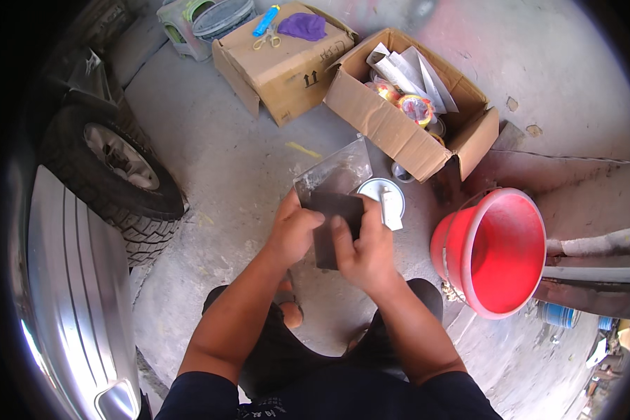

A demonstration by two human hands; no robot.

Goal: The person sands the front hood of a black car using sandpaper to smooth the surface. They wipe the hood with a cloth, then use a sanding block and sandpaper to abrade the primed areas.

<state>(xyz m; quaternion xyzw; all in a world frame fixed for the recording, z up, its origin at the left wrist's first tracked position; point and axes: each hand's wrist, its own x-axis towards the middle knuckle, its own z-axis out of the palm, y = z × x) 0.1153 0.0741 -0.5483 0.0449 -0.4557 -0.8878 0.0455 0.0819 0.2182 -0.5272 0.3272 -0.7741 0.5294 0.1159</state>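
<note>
Both hands are in front of me over the floor, closed on a dark grey rectangular sheet that looks like sandpaper. My left hand grips its left edge, thumb on top. On the right side, my right hand pinches it with the thumb laid across its face. Just beyond the hands is a greyish translucent panel with smeared marks; whether the left fingers touch it I cannot tell. A round can with a white lid stands beside my right hand, a small white piece on it, partly hidden by the fingers.
A closed cardboard box carries purple cloth, scissors and a blue tool. An open cardboard box holds tape rolls and papers. A red bucket stands right. A vehicle tyre and silver bumper are at left.
</note>
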